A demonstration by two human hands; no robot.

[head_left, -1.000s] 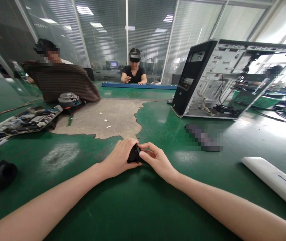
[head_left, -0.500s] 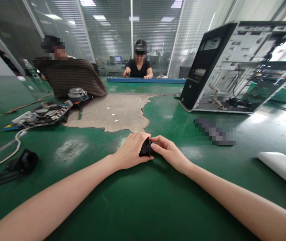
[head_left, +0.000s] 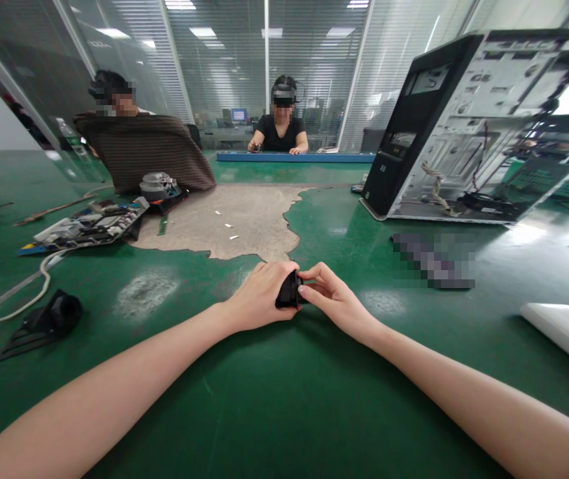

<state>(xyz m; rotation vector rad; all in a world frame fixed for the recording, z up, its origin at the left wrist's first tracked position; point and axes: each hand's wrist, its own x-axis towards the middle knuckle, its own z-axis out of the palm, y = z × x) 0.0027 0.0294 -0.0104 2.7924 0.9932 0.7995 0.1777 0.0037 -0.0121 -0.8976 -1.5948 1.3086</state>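
A small black plastic object [head_left: 287, 291] is held between my hands above the green tabletop [head_left: 284, 399]. Its exact kind cannot be made out. My left hand [head_left: 259, 296] wraps round its left side, with the thumb below and the fingers over the top. From the right, my right hand [head_left: 333, 296] pinches the object's right edge between thumb and forefinger. Part of the object is hidden behind my left fingers. Off to the left lies a black plastic part with a round opening [head_left: 48, 319], apart from both hands.
An opened computer case [head_left: 414, 133] stands at the right, with a blurred-out flat item [head_left: 434, 263] before it and a white slab [head_left: 564, 332] nearer. Left are a circuit board [head_left: 90, 223], a cable [head_left: 45, 276] and a draped cloth [head_left: 149, 150]. Two people sit beyond.
The black object has tilted slightly in my hands, so more of its side face shows. Both hands keep their hold. The whole view has shifted a little.
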